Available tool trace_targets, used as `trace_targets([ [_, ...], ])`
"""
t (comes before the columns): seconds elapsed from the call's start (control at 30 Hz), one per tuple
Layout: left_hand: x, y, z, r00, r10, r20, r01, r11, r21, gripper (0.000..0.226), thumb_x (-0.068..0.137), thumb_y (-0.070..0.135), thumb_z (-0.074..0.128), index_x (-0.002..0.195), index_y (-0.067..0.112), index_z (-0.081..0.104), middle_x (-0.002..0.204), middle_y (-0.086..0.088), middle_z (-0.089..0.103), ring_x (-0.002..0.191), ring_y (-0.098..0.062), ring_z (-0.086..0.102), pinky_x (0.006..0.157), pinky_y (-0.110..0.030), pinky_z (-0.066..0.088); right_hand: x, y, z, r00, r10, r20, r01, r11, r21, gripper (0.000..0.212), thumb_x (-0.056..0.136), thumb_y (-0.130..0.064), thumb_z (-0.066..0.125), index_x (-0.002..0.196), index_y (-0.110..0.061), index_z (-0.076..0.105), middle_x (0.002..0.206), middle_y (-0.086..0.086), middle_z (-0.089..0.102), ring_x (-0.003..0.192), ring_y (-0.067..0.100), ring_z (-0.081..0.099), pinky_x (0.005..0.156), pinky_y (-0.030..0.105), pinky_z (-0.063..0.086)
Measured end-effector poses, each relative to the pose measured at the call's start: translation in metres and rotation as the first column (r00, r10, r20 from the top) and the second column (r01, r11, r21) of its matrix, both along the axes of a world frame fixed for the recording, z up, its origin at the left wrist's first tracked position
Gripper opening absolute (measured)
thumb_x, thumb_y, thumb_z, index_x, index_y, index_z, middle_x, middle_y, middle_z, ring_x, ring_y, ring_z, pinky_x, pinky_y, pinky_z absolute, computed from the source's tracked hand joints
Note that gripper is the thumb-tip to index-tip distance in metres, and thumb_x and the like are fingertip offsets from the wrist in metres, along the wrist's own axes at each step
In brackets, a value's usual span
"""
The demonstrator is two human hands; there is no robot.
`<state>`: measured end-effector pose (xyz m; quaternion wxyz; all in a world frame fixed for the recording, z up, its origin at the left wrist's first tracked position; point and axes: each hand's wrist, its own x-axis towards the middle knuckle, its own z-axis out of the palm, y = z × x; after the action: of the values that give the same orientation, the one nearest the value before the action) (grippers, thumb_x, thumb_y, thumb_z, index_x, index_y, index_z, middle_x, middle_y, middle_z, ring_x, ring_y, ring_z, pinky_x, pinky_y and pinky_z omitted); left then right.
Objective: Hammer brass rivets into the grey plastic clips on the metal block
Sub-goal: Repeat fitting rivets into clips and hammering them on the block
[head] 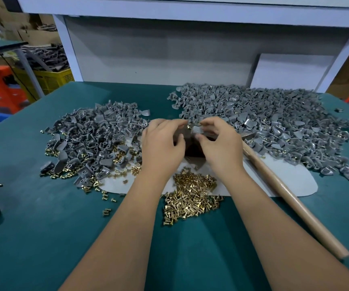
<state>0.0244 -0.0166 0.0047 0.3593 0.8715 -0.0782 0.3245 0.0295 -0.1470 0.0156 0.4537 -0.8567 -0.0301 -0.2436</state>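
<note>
Both hands meet over the dark metal block [192, 149] at the middle of the green table. My right hand [217, 141] pinches a grey plastic clip [196, 129] above the block. My left hand [163, 141] pinches a small brass rivet [189, 127] right beside that clip. A heap of loose brass rivets [190, 198] lies just below the block, between my forearms. The hammer lies to the right, its wooden handle [285, 194] running toward me; its head is mostly hidden behind my right hand.
A pile of grey clips mixed with rivets [91, 141] lies on the left. A larger pile of grey clips [274, 122] spreads on the right. A pale mat [291, 177] lies under the block. A white upright panel [169, 53] closes the table's back.
</note>
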Motion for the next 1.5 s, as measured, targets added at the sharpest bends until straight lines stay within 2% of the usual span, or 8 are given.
trace_targets([
  [0.17, 0.0, -0.008, -0.001, 0.997, -0.07, -0.026, 0.068, 0.996, -0.058, 0.038, 0.084, 0.01, 0.066, 0.117, 0.028, 0.068, 0.091, 0.039, 0.04, 0.105, 0.0, 0.036, 0.094, -0.034, 0.03, 0.003, -0.001, 0.001, 0.999, 0.028, -0.038, -0.027, 0.999, 0.037, 0.01, 0.087, -0.02, 0.065, 0.086, -0.029, 0.068, 0.09, -0.012, 0.069, 0.092, 0.008, 0.061, 0.085, 0.04, 0.051],
  [0.4, 0.003, -0.006, -0.001, 0.994, -0.101, -0.04, 0.095, 0.985, -0.141, 0.028, 0.085, 0.017, 0.072, 0.109, 0.031, 0.074, 0.087, 0.037, 0.046, 0.114, -0.013, 0.046, 0.104, -0.048, 0.038, 0.006, -0.001, 0.002, 0.998, -0.014, -0.069, 0.005, 0.992, -0.124, 0.014, 0.091, -0.027, 0.059, 0.085, -0.027, 0.073, 0.108, -0.009, 0.066, 0.11, 0.019, 0.04, 0.099, 0.043, 0.029],
  [0.57, 0.006, -0.004, -0.002, 0.996, 0.021, -0.086, -0.032, 0.991, -0.133, 0.017, 0.087, 0.022, 0.072, 0.102, 0.026, 0.077, 0.085, 0.025, 0.055, 0.119, -0.017, 0.043, 0.1, -0.032, 0.025, 0.005, -0.002, 0.0, 0.998, -0.054, -0.031, 0.049, 0.988, -0.147, 0.019, 0.094, -0.03, 0.054, 0.096, -0.026, 0.073, 0.108, -0.009, 0.065, 0.11, 0.019, 0.042, 0.096, 0.039, 0.03],
  [0.77, 0.007, -0.001, -0.004, 0.982, 0.119, -0.144, -0.138, 0.983, -0.125, 0.016, 0.09, 0.029, 0.067, 0.103, 0.028, 0.076, 0.097, 0.014, 0.061, 0.121, -0.019, 0.036, 0.093, -0.031, 0.018, -0.005, -0.01, 0.02, 0.976, 0.073, 0.204, 0.052, 0.833, -0.551, 0.022, 0.097, -0.024, 0.045, 0.096, -0.019, 0.066, 0.088, -0.003, 0.067, 0.082, 0.017, 0.057, 0.071, 0.029, 0.04],
  [0.97, 0.01, 0.0, -0.005, 0.973, 0.17, -0.157, -0.186, 0.978, -0.095, 0.019, 0.093, 0.024, 0.06, 0.103, 0.033, 0.072, 0.114, 0.013, 0.064, 0.125, -0.015, 0.029, 0.104, -0.045, 0.019, -0.018, 0.003, 0.035, 0.927, 0.251, -0.277, -0.371, 0.516, -0.772, 0.025, 0.082, -0.048, 0.059, 0.076, -0.024, 0.063, 0.067, -0.009, 0.059, 0.063, 0.014, 0.056, 0.05, 0.023, 0.038],
  [1.07, 0.006, -0.004, -0.004, 0.982, 0.154, -0.113, -0.167, 0.979, -0.12, 0.024, 0.093, 0.014, 0.059, 0.103, 0.032, 0.074, 0.095, 0.033, 0.044, 0.12, -0.008, 0.024, 0.104, -0.045, 0.016, -0.018, 0.007, 0.029, 0.875, 0.238, -0.423, -0.483, 0.502, -0.718, 0.021, 0.081, -0.044, 0.065, 0.076, -0.025, 0.058, 0.071, -0.006, 0.056, 0.067, 0.017, 0.056, 0.05, 0.025, 0.036],
  [1.27, 0.006, -0.003, -0.005, 0.985, 0.078, -0.155, -0.099, 0.987, -0.13, 0.033, 0.092, 0.009, 0.054, 0.105, 0.035, 0.07, 0.1, 0.02, 0.066, 0.125, -0.007, 0.038, 0.103, -0.035, 0.016, -0.012, 0.007, 0.02, 0.871, 0.243, -0.426, -0.483, 0.574, -0.661, 0.001, 0.079, -0.018, 0.059, 0.078, -0.017, 0.059, 0.075, 0.002, 0.058, 0.072, 0.026, 0.057, 0.058, 0.032, 0.048],
  [1.5, 0.0, -0.008, -0.001, 0.993, -0.009, -0.115, -0.019, 0.971, -0.239, 0.044, 0.078, -0.007, 0.049, 0.088, 0.033, 0.067, 0.085, 0.024, 0.062, 0.113, -0.005, 0.046, 0.089, -0.024, 0.014, -0.011, 0.003, 0.016, 0.912, 0.227, -0.342, -0.41, 0.527, -0.744, 0.019, 0.082, -0.033, 0.059, 0.073, -0.022, 0.045, 0.064, -0.004, 0.041, 0.063, 0.023, 0.046, 0.053, 0.028, 0.036],
])
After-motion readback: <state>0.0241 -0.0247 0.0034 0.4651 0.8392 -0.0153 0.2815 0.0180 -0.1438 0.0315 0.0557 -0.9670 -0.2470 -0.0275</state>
